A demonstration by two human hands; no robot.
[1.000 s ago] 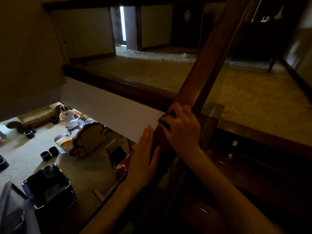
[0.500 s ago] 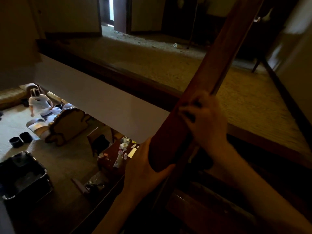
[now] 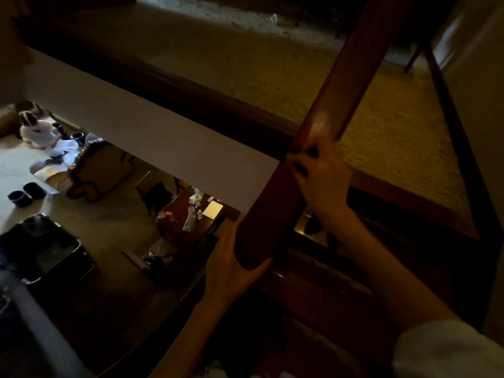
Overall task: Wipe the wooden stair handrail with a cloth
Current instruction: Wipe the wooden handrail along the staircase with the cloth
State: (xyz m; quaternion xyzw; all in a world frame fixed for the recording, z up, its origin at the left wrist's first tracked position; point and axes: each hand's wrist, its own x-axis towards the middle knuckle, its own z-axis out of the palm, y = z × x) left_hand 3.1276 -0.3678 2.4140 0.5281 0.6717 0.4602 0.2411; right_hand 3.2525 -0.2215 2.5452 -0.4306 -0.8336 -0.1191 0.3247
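Note:
The wooden handrail (image 3: 338,105) is a reddish-brown bar running from the bottom centre up to the top right. My right hand (image 3: 324,184) is wrapped over it from the right, about halfway up. Dark patches that look like a dark cloth (image 3: 301,168) show between its fingers, against the wood; most of the cloth is hidden. My left hand (image 3: 231,266) cups the rail's lower part from the left and underneath, thumb across the wood. A pale sleeve covers my right forearm at the bottom right.
Left of the rail is an open drop to a lower floor, with a person in white (image 3: 41,132) seated there, an armchair (image 3: 101,170), dark tubs (image 3: 24,195) and a cluttered wooden table (image 3: 191,216). A carpeted landing (image 3: 245,66) lies beyond. A wall (image 3: 480,132) stands close on the right.
My right hand has slid up along the rail. My left hand went from lying flat against the rail's side to curling around its lower part. The view has tilted down and left.

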